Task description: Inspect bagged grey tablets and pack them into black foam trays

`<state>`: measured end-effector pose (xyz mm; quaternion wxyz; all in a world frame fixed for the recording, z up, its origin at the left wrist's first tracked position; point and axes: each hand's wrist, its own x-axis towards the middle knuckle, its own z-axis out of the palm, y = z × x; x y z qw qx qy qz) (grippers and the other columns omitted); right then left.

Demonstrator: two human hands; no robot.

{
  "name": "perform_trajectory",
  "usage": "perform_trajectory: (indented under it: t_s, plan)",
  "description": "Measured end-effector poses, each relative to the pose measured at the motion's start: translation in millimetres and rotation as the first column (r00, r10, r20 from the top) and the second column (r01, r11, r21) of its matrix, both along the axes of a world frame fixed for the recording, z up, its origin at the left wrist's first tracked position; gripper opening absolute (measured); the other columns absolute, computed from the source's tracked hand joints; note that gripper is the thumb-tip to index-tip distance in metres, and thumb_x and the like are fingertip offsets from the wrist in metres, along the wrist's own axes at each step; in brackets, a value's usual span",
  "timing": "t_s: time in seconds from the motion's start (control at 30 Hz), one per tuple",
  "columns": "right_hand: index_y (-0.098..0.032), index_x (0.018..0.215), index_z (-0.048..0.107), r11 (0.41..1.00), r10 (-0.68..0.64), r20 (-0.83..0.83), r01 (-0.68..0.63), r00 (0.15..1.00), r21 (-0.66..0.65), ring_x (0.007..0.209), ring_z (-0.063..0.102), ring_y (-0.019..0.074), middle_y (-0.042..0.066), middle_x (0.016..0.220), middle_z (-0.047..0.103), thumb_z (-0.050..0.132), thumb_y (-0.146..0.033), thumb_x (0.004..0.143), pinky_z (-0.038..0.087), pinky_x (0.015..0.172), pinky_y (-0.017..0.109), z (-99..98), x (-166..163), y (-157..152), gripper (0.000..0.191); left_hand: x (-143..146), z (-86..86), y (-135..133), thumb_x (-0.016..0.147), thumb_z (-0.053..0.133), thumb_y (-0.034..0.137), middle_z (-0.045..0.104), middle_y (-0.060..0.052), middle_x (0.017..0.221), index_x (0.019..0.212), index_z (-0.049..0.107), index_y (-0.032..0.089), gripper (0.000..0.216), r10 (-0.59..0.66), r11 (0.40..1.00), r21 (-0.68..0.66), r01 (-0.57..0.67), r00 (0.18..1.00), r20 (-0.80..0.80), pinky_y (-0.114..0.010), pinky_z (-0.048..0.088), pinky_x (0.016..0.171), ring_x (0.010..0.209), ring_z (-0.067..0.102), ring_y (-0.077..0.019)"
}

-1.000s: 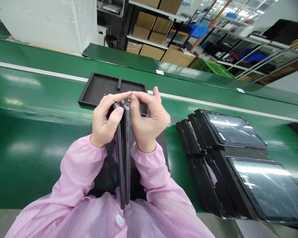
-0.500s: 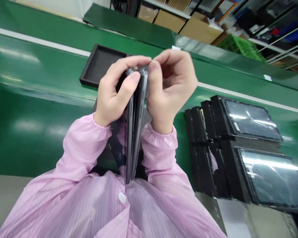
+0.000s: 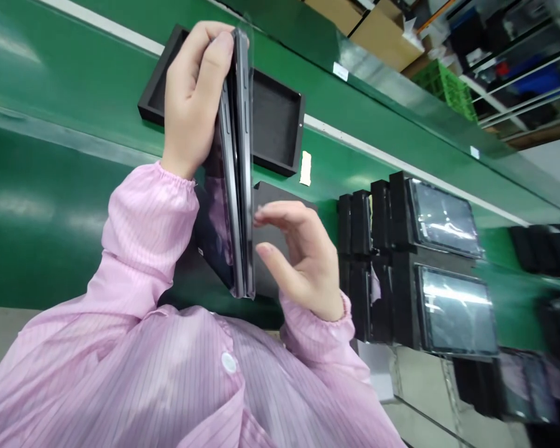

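Two dark tablets stand on edge side by side, the left tablet point(image 3: 226, 186) with its glossy screen facing left and the right tablet point(image 3: 246, 186) leaning close against it. Clear film sticks out past the right one's top edge. My left hand point(image 3: 193, 93) is wrapped round their far end, thumb on top. Just right of their near end, my right hand point(image 3: 303, 255) has its fingers and thumb apart and holds nothing; whether its fingertips touch the tablet I cannot tell. Under the hands lies a dark flat box point(image 3: 280, 196), partly hidden.
Black open trays point(image 3: 277, 121) lie behind the tablets on the green bench point(image 3: 51, 168). A small pale slip point(image 3: 305, 168) lies beside them. At right stand stacked black boxes point(image 3: 404, 298) with film-covered tablets point(image 3: 455, 308). A green crate point(image 3: 445, 90) and cartons are at the back.
My right hand has left the tablets' far end, moved down toward me and spread its fingers. My left hand still holds both tablets, now further up and left in view. The camera view has shifted.
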<state>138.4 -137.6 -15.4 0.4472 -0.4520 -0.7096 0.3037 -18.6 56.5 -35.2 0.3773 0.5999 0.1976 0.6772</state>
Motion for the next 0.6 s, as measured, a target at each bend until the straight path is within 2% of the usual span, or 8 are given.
perform_trajectory:
  t_s: [0.07,0.13,0.27,0.47,0.6]
  plan:
    - [-0.036,0.139,0.047,0.996,-0.006,-0.122,-0.005,0.993,-0.091,0.121,0.061,0.024,0.003,0.133,0.061,0.063,-0.024,0.09,0.052,0.104,0.045,-9.4,-8.1,-4.1,0.053,-0.6,-0.9,1.0,0.077,0.058,0.069,0.055,0.0,0.075,0.083,0.065,0.027,0.043,0.016,1.0,0.006,-0.016,1.0,-0.009,-0.034,0.047,0.074,0.067,0.045,-0.0146]
    - [-0.04,0.146,0.038,0.988,0.0,-0.222,-0.034,0.975,-0.148,0.126,0.059,0.0247,0.002,0.141,0.058,0.062,-0.029,0.092,0.051,0.108,0.048,-15.5,-16.2,-6.3,0.06,-0.9,-1.3,1.2,0.078,0.058,0.066,0.055,0.0,0.075,0.083,0.065,0.027,0.041,0.023,1.0,0.004,-0.023,1.0,0.0,-0.034,0.047,0.074,0.066,0.045,-0.0144]
    - [-0.037,0.149,0.036,0.982,-0.052,-0.281,-0.003,0.958,-0.191,0.124,0.062,0.0244,0.003,0.139,0.062,0.056,-0.034,0.096,0.054,0.105,0.047,-22.9,-27.3,-8.5,0.057,-1.6,-3.0,1.2,0.081,0.061,0.057,0.059,0.001,0.077,0.084,0.068,0.025,0.033,0.032,0.999,0.03,-0.032,0.999,0.024,-0.033,0.048,0.077,0.071,0.052,-0.0141]
    - [-0.034,0.145,0.046,0.946,-0.296,-0.265,0.243,0.917,-0.215,0.113,0.069,0.0241,0.003,0.126,0.07,0.055,-0.032,0.096,0.061,0.094,0.042,-27.9,-36.3,-9.9,0.049,7.5,-4.3,-5.6,0.089,0.056,0.051,0.064,-0.001,0.08,0.088,0.067,0.021,0.032,0.235,0.953,0.185,-0.24,0.971,0.049,-0.033,0.051,0.075,0.078,0.06,-0.0147]
    - [-0.035,0.148,0.043,0.922,-0.359,-0.23,0.305,0.905,-0.239,0.1,0.073,0.0252,0.002,0.118,0.073,0.054,-0.042,0.097,0.063,0.086,0.044,-28.9,-36.2,-9.0,0.052,12.3,-0.8,-10.6,0.093,0.051,0.049,0.064,-0.005,0.081,0.09,0.065,0.017,0.036,0.28,0.924,0.265,-0.275,0.96,0.019,-0.034,0.051,0.074,0.076,0.061,-0.0162]
